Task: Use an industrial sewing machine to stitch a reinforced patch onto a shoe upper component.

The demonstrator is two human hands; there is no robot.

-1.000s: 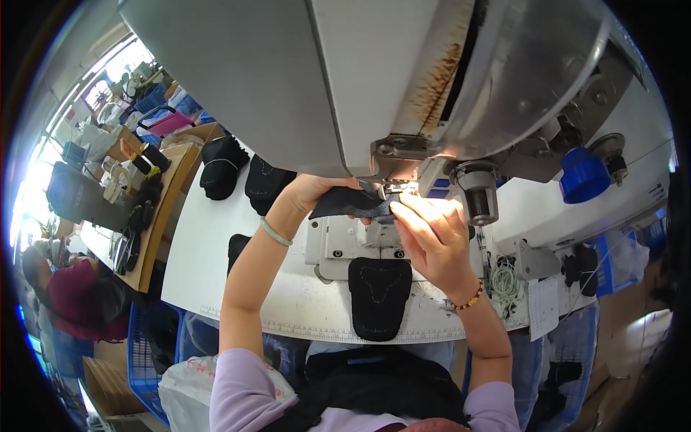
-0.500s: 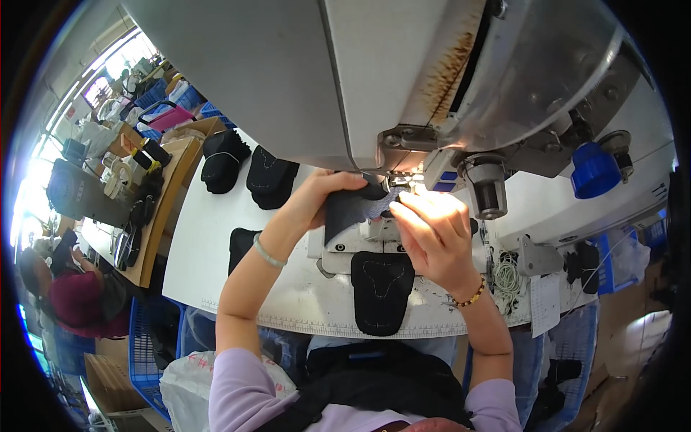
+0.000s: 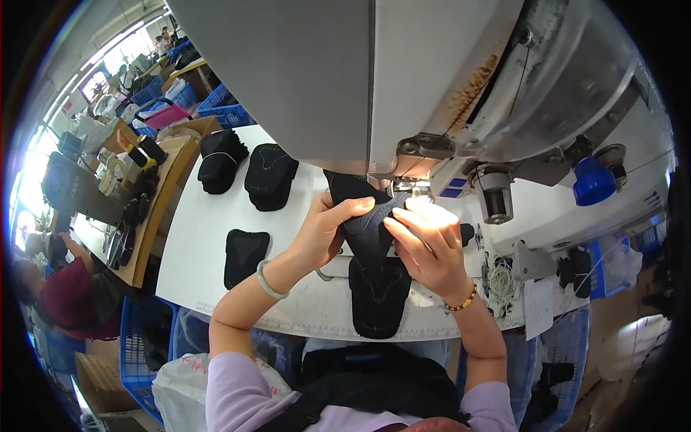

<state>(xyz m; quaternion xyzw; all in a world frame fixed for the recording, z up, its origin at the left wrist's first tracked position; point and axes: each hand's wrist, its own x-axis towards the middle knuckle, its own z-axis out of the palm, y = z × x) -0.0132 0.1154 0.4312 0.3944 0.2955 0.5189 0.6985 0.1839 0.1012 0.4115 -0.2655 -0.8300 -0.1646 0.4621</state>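
Under the head of a large white sewing machine [image 3: 432, 147], both my hands hold a black fabric piece [image 3: 368, 245] with a greyish underside. My left hand [image 3: 327, 227] pinches it between thumb and fingers on the left. The fingers of my right hand [image 3: 432, 241] close on its edge beside the lit needle area, which they partly cover. Below the held piece, a stack of black fabric pieces [image 3: 379, 302] with pale stitched outlines lies at the table's front edge, partly overlapped by it.
On the white table [image 3: 194, 252] stand a tied black bundle [image 3: 221, 162], a stitched black stack [image 3: 271, 176] and a flat black piece [image 3: 246, 258]. A pale cord coil [image 3: 502, 286] lies at right. Blue baskets [image 3: 147, 345] flank me. Another person [image 3: 75, 299] sits at far left.
My left hand has moved down and slightly right, and the fabric has turned and now hangs lower over the stack. The flat black piece at left has come out from behind my forearm.
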